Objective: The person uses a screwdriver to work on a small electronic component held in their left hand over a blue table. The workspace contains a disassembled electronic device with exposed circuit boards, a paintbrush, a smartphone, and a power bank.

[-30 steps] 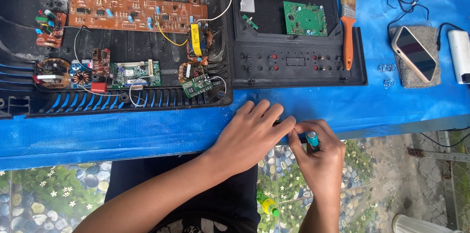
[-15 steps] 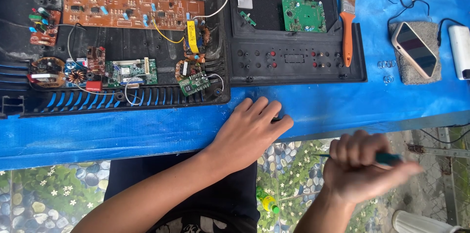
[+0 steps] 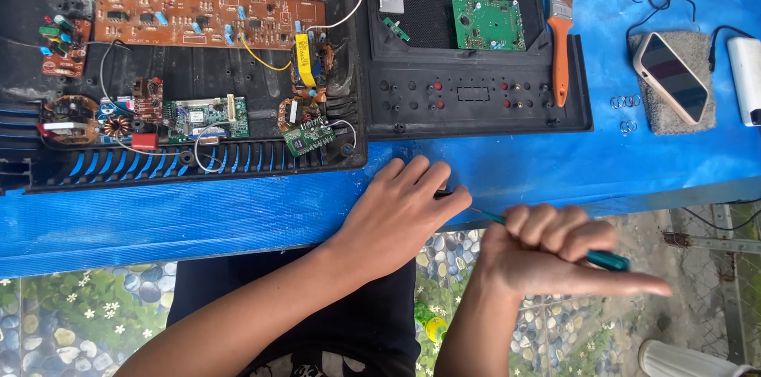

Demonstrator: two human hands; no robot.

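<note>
1. The left hand [image 3: 400,214] lies palm down at the near edge of the blue tabletop [image 3: 158,218], fingers loosely spread and gripping nothing; its fingertips reach just short of the black housing above.
2. The right hand [image 3: 555,254] is closed in a fist around a teal-handled screwdriver [image 3: 606,260], thumb stuck out to the right. It hangs past the tabletop's near edge, over the pebble-pattern floor [image 3: 444,282].
3. The screwdriver's thin shaft [image 3: 483,216] slants up and left to the left hand's fingers at the table edge; whether it touches them I cannot tell.
4. The open black electronics housing [image 3: 198,167] fills the far left of the tabletop. A long brown circuit board [image 3: 206,20] lies along its top, and small green boards [image 3: 206,117] sit near its ribbed front edge.
5. Just beside it on the right lies a black control panel [image 3: 476,99] with button holes, carrying a green circuit board [image 3: 487,22].
6. An orange-handled paintbrush [image 3: 560,36] rests across that panel's right edge.
7. Further right, a smartphone [image 3: 670,76] lies on a grey pad [image 3: 697,119], well apart from both hands.
8. A bare blue strip runs between the housings and the near edge, open on either side of the left hand.
</note>
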